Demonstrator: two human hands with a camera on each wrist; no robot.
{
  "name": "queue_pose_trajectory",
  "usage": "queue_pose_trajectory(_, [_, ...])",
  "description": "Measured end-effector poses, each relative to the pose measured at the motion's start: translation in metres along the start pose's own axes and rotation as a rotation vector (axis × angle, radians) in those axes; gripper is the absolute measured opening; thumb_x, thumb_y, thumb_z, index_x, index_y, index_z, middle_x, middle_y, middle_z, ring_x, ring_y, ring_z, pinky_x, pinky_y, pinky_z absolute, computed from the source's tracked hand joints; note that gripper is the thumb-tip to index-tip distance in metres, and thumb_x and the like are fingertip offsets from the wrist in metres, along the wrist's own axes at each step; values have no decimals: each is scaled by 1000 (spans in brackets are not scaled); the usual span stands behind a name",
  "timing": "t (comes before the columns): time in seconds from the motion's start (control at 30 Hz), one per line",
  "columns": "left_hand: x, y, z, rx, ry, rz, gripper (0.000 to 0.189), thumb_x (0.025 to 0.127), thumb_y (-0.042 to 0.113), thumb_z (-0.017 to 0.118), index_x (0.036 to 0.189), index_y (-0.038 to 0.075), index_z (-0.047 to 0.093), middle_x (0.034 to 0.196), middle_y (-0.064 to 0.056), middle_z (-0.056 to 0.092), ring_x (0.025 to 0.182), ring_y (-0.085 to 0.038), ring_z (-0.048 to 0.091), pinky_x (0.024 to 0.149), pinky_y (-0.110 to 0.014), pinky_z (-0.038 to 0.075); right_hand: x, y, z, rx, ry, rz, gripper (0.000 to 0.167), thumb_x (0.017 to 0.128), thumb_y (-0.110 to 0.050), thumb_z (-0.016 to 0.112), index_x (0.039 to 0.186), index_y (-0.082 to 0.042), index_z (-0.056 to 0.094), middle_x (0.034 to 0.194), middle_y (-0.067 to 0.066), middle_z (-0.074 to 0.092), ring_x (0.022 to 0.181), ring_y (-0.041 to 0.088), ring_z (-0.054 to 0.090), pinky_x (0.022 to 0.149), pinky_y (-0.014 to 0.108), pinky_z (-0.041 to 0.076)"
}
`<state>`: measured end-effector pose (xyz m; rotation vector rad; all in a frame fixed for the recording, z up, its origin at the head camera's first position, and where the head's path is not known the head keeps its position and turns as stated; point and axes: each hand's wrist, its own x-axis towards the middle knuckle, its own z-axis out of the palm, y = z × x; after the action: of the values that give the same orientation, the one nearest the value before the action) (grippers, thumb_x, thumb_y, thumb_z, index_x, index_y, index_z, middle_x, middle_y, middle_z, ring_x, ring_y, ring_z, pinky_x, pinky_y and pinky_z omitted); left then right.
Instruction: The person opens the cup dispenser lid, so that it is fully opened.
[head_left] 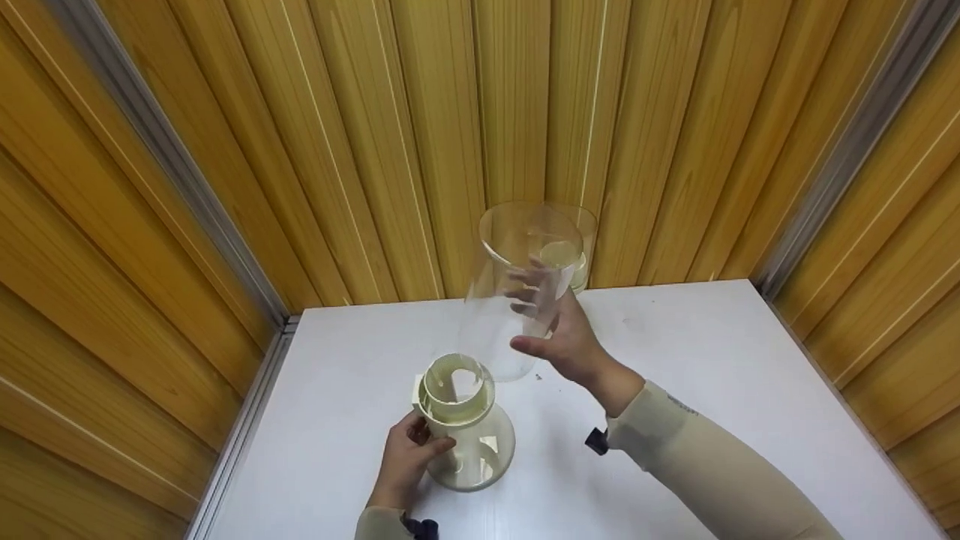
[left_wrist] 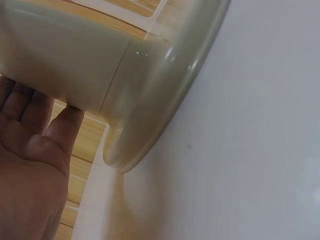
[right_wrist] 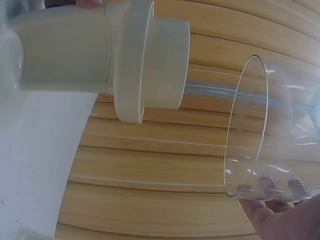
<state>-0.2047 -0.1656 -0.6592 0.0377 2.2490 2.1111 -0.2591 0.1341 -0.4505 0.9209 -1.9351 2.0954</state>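
A pale green pedestal stand (head_left: 474, 454) with a wide round foot and a ringed collar stands upright on the table. My left hand (head_left: 405, 454) grips its column, thumb on the near side; in the left wrist view the fingers (left_wrist: 64, 127) lie against the column. My right hand (head_left: 574, 341) holds a clear glass cylinder (head_left: 489, 319) up behind the stand, the fingers showing through its wall. Seen from the right wrist, the cylinder's open rim (right_wrist: 262, 125) faces the stand's collar (right_wrist: 132, 65) across a gap.
At the back edge of the white table (head_left: 660, 337), behind the right hand, is another pale green piece (head_left: 580, 274) with clear glass around it. Wood-patterned walls (head_left: 420, 150) close in the back and both sides, with metal posts (head_left: 191, 161) in the corners.
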Motion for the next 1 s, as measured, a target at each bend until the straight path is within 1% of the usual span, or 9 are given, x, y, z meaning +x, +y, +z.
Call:
queue_pose_trajectory(0.13, [0, -1, -1, -5, -7, 15, 71, 84, 15, 96, 149, 10, 71, 157, -16, 70, 157, -42, 58, 137, -55, 39, -4, -4, -25, -73, 32, 44, 126, 79, -30, 103, 175, -7, 26, 164, 11, 57, 147, 27, 63, 125, 41, 55])
queue_pose_trajectory(0.3, [-2, -1, -2, 25, -3, 7, 71, 83, 14, 96, 149, 9, 71, 157, -16, 69, 157, -44, 57, 137, -57, 39, -15, -4, -49, -157, 57, 80, 122, 78, -11, 97, 177, -10, 25, 165, 10, 54, 151, 34, 59, 125, 38, 53])
queue_pose_trajectory(0.4, [-1, 0, -2, 39, -3, 6, 70, 83, 15, 96, 148, 11, 71, 157, -15, 70, 157, -43, 59, 136, -57, 40, -23, 1, -60, -189, 88, 103, 121, 78, -4, 94, 177, -9, 25, 164, 6, 55, 151, 36, 58, 125, 34, 53])
queue_pose_trajectory(0.47, [-1, 0, -3, 54, -3, 11, 69, 84, 16, 96, 148, 11, 71, 157, -14, 70, 157, -42, 59, 136, -56, 40, -28, 7, -67, -199, 107, 117, 119, 79, 0, 92, 177, -9, 26, 165, 7, 55, 150, 38, 57, 124, 33, 54])
queue_pose_trajectory(0.53, [0, 0, -4, 63, -4, 16, 69, 84, 17, 96, 148, 11, 71, 157, -15, 70, 157, -43, 58, 136, -56, 40, -34, 17, -74, -207, 125, 136, 117, 80, 1, 90, 177, -8, 26, 166, 11, 55, 151, 40, 57, 126, 37, 53])
queue_pose_trajectory(0.67, [-1, -1, -5, 81, -7, 9, 74, 85, 22, 97, 152, 10, 68, 161, -15, 67, 159, -44, 55, 136, -56, 39, -48, 39, -88, -246, 143, 181, 111, 86, -3, 88, 176, -7, 24, 172, 22, 47, 156, 46, 54, 131, 59, 48])
queue_pose_trajectory(0.77, [-2, -2, -4, 87, -8, 3, 77, 86, 26, 97, 155, 10, 65, 164, -16, 65, 160, -44, 55, 135, -55, 41, -59, 53, -99, -270, 165, 221, 107, 90, -5, 88, 176, -8, 23, 174, 23, 44, 159, 50, 51, 132, 70, 42])
queue_pose_trajectory(0.87, [-3, -2, -4, 82, -7, 4, 78, 86, 26, 98, 156, 10, 65, 164, -16, 65, 159, -44, 56, 135, -55, 42, -67, 64, -111, -287, 200, 262, 109, 92, -4, 89, 176, -9, 20, 175, 22, 43, 161, 50, 48, 134, 72, 39])
queue_pose_trajectory(1.0, [-2, -2, -4, 77, -7, 16, 77, 87, 24, 98, 155, 9, 65, 163, -17, 66, 158, -44, 57, 134, -55, 43, -77, 73, -128, -314, 241, 323, 113, 94, -9, 92, 178, -10, 16, 178, 20, 40, 163, 49, 45, 136, 70, 35])
